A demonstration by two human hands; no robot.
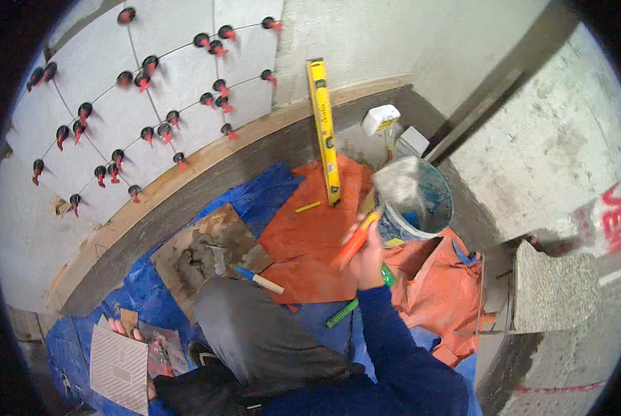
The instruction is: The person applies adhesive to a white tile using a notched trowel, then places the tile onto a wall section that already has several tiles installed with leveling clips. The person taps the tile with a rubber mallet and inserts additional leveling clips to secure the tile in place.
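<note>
Right hand [368, 256] is gripping an orange tool [354, 247] beside the bucket [438, 188]; left hand [125, 328], leftward of it, is clasping a tile [118, 369] (presumably steadying it)!

- right hand [370, 258]: right of centre, fingers [374, 238] curled in grip
- right forearm [388, 320]: slants far and left
- left hand [122, 329]: near left, mostly hidden, few fingers showing

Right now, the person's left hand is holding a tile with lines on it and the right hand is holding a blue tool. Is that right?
Not quite: only the tool's colour is wrong. The head view shows the right hand holding an orange tool with a yellow end. The left hand does hold the lined tile.
</note>
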